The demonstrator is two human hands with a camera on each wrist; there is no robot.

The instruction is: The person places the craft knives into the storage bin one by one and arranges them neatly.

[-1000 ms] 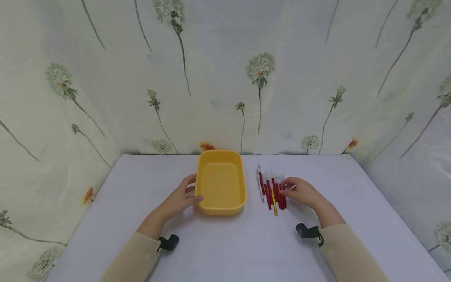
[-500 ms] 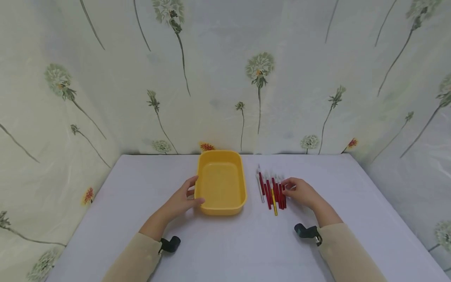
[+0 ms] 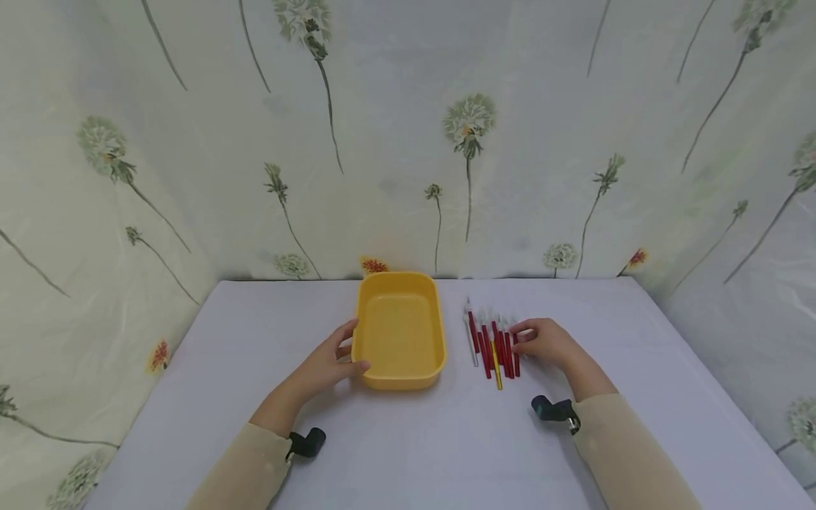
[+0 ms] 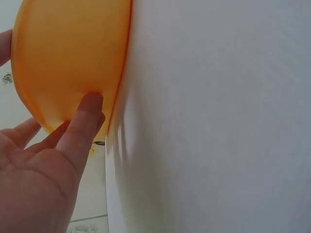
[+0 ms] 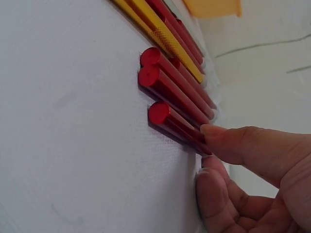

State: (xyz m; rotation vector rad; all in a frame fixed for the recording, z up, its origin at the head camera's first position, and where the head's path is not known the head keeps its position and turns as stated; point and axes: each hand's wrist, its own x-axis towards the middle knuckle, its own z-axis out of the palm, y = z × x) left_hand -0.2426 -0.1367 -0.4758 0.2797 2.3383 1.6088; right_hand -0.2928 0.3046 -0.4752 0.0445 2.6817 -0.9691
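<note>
A yellow plastic tub (image 3: 399, 333) stands on the table. My left hand (image 3: 321, 368) holds its left side, thumb over the rim and fingers along the outer wall (image 4: 73, 63). To the tub's right, several slim craft knives (image 3: 486, 358) lie side by side, mostly red, with pale caps at their far ends. One is gold with a knurled grip (image 5: 170, 43), and a silver one (image 3: 472, 343) lies at the left. My right hand (image 3: 547, 343) pinches the rightmost red craft knife (image 5: 159, 112) near its far end, thumb on top; the fingers hide its tip.
White cloth covers the table (image 3: 408, 446), its back edge meeting a dandelion-print curtain (image 3: 382, 142). A small dark camera is strapped at each wrist, one near the left sleeve (image 3: 242, 460) and one near the right sleeve (image 3: 627, 453).
The rightmost red craft knife has shifted slightly right, apart from its neighbours, with my right hand on it. My left hand stays at the tub with barely any shift.
</note>
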